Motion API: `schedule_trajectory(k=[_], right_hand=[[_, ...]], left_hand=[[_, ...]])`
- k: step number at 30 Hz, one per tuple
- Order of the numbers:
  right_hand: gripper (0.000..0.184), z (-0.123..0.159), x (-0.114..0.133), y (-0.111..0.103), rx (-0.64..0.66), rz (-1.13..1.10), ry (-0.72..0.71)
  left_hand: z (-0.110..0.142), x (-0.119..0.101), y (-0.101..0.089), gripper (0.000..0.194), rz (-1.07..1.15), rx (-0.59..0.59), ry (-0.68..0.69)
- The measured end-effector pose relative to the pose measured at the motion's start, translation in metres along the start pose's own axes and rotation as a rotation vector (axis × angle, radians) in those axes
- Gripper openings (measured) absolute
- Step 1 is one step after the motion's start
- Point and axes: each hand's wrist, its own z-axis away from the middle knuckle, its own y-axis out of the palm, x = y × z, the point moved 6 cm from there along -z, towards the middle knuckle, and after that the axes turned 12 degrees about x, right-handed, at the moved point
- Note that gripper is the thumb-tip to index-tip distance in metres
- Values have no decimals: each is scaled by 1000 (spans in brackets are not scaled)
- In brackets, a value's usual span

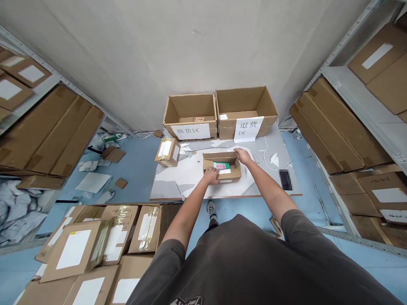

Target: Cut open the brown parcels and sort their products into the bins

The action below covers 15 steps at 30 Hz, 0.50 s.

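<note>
A small open cardboard box (233, 173) lies on a grey board (165, 188) on the floor, with a pink and green item (221, 166) inside it. My left hand (211, 175) grips the box's near left edge, its fingers closed against the cardboard. At the far right flap, my right hand (243, 155) holds the top edge of the box. Both arms reach forward and down from my body.
Two large open boxes with paper labels (190, 111) (245, 108) stand at the wall. A taped parcel (168, 151) sits left of the board, a dark phone (285, 179) right. Stacked parcels (95, 241) lie near left. Shelves of cartons (343, 131) flank both sides.
</note>
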Motion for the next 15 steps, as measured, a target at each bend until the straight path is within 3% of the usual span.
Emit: schedule_trajectory(k=[3,5,15], right_hand=[[43,-9,-3,-2,2,-10,5],[42,-11,-4,-1,15,9,9],[37,-6,5,-6,20,57,10]], left_hand=[[-15,0,-10,87,7,154,-34],[-18,1,-15,89,1,166,-45],[20,-9,-10,86,-24,-187,-38]])
